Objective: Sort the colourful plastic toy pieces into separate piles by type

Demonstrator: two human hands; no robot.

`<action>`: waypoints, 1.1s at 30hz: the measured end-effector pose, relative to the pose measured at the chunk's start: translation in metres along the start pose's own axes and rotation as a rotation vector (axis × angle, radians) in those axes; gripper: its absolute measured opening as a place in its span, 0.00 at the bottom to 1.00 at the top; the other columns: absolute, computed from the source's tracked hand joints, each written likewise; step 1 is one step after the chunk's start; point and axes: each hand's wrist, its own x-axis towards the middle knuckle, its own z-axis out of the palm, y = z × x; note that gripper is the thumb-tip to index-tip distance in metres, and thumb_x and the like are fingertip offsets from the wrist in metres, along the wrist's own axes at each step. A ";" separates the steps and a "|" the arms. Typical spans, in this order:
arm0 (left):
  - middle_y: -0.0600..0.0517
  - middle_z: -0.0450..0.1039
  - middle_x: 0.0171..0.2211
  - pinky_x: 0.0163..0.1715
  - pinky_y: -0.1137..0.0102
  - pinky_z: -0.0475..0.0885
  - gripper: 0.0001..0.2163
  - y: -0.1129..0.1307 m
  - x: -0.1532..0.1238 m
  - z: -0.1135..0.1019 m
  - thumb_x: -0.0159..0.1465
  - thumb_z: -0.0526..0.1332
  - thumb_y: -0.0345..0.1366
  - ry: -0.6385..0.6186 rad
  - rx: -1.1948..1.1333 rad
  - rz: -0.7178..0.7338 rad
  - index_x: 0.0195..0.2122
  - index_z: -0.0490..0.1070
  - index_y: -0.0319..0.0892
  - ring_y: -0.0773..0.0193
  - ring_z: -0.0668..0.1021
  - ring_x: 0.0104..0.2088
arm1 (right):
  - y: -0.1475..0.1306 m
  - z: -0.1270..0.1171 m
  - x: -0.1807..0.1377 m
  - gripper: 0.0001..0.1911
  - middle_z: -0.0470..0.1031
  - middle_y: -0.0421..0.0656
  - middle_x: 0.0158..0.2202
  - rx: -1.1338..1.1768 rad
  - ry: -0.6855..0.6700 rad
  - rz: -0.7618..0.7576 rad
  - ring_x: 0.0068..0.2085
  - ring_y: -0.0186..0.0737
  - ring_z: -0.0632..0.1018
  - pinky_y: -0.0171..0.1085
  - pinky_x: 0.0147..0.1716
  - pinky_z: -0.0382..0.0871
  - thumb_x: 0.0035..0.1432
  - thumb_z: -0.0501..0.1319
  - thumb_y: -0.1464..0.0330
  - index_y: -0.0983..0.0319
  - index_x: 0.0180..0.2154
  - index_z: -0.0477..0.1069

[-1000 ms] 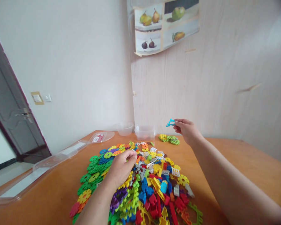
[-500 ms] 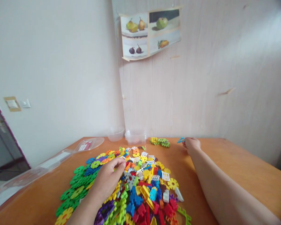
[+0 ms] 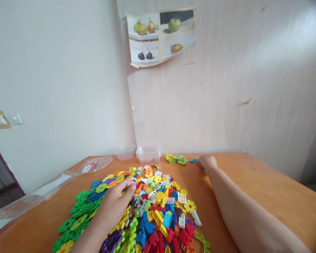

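My right hand [image 3: 208,162] is at the far side of the table, its fingers pinched on a light blue plastic building piece [image 3: 194,160]. The piece lies low and nearly flat, just right of a few yellow and green toothed discs [image 3: 178,159]. Above the left part of a heap of colourful plastic building pieces [image 3: 158,211], my left hand [image 3: 118,196] is curled with thumb and fingers close together. Whatever is between those fingertips is hidden or too small to name. Green flower-shaped discs [image 3: 80,207] lie beside and partly behind my left forearm.
Two clear plastic tubs [image 3: 125,151] [image 3: 148,154] stand at the table's back edge. A clear lid with a label [image 3: 97,164] and further clear plastic [image 3: 34,198] lie along the left side. The wall behind the table [image 3: 255,175] carries a fruit poster [image 3: 162,38].
The blue piece in my right hand has gone from raised and tilted to lower and flatter, nearer the toothed discs. My left hand stays over the heap. The view has turned slightly right.
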 end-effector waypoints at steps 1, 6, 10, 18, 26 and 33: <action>0.51 0.80 0.45 0.48 0.64 0.71 0.17 0.000 0.000 0.000 0.64 0.58 0.51 0.002 0.005 0.001 0.43 0.78 0.47 0.52 0.79 0.47 | 0.000 -0.001 0.000 0.13 0.80 0.54 0.31 -0.007 0.015 0.026 0.31 0.46 0.81 0.37 0.26 0.70 0.56 0.56 0.70 0.66 0.38 0.79; 0.51 0.80 0.45 0.50 0.64 0.70 0.16 0.001 -0.001 -0.001 0.63 0.58 0.50 0.015 0.011 0.000 0.43 0.79 0.48 0.53 0.79 0.47 | -0.007 -0.010 -0.001 0.18 0.81 0.55 0.38 -0.065 0.057 0.045 0.40 0.51 0.81 0.39 0.32 0.71 0.55 0.54 0.68 0.64 0.42 0.79; 0.50 0.80 0.45 0.51 0.63 0.70 0.17 0.002 -0.001 0.000 0.62 0.59 0.50 0.020 0.000 -0.007 0.43 0.79 0.46 0.51 0.78 0.48 | -0.015 -0.010 -0.005 0.22 0.79 0.55 0.46 -0.118 0.030 -0.023 0.49 0.54 0.78 0.42 0.42 0.71 0.54 0.56 0.66 0.62 0.49 0.77; 0.52 0.80 0.45 0.47 0.66 0.71 0.16 0.000 0.000 -0.001 0.64 0.58 0.50 0.011 0.027 -0.006 0.43 0.78 0.48 0.53 0.79 0.47 | -0.018 -0.008 -0.013 0.27 0.76 0.58 0.51 -0.169 -0.011 -0.025 0.53 0.55 0.76 0.45 0.48 0.70 0.54 0.58 0.67 0.65 0.55 0.72; 0.51 0.80 0.44 0.48 0.64 0.71 0.16 0.002 -0.001 0.000 0.64 0.58 0.49 0.011 0.018 0.005 0.44 0.78 0.47 0.53 0.79 0.45 | -0.066 -0.018 -0.028 0.20 0.79 0.53 0.44 -0.085 -0.153 -0.150 0.42 0.47 0.78 0.38 0.36 0.69 0.57 0.55 0.65 0.64 0.49 0.73; 0.51 0.80 0.44 0.49 0.64 0.71 0.15 0.009 -0.006 0.002 0.64 0.58 0.47 -0.034 -0.035 0.025 0.43 0.78 0.46 0.54 0.79 0.46 | -0.133 -0.003 -0.089 0.12 0.79 0.42 0.32 0.088 -0.785 -0.496 0.33 0.35 0.76 0.31 0.30 0.66 0.54 0.62 0.65 0.63 0.40 0.77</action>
